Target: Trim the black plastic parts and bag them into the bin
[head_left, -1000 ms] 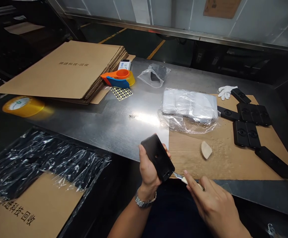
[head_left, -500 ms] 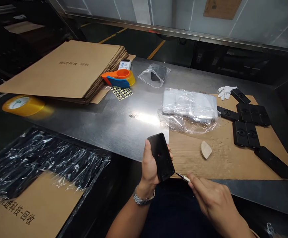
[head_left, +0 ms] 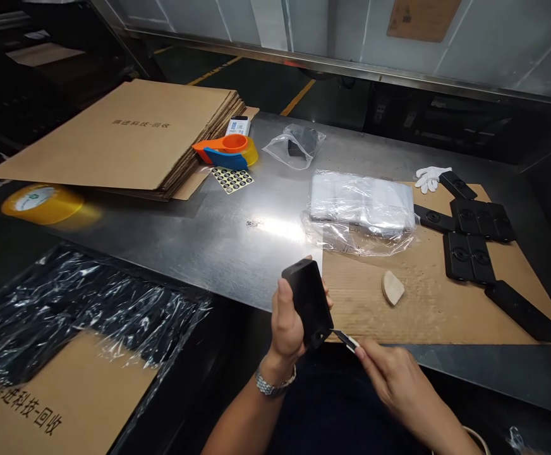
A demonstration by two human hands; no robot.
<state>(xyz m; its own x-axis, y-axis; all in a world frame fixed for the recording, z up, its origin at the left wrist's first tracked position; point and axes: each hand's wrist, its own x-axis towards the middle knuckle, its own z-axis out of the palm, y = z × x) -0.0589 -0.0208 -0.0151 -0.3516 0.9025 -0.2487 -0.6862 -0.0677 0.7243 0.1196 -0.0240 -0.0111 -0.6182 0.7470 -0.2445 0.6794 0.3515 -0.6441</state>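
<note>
My left hand (head_left: 287, 322) is wrapped round a black plastic case (head_left: 309, 300), its hollow side tilted up towards me. In my right hand (head_left: 389, 373) is a slim craft knife (head_left: 346, 340) with a pale handle, held between thumb and fingers. Its dark tip meets the case's lower right corner, near a small hole. On the cardboard sheet (head_left: 361, 303) beyond my hands lies a beige wedge-shaped block (head_left: 393, 288). Several similar black cases (head_left: 469, 256) rest on the sheet's right side.
A bag of clear plastic sleeves (head_left: 363, 202) lies at the sheet's back edge, near a white glove (head_left: 431, 179). To the left are a tape dispenser (head_left: 228, 151), a sticker sheet (head_left: 232, 180) and stacked cardboard (head_left: 114, 139). A plastic-lined box (head_left: 76, 385) stands at lower left.
The case has tilted in my left hand, showing more of its top end wall. My right hand has turned the knife slightly, so its flat side shows more, with the tip still at the corner.
</note>
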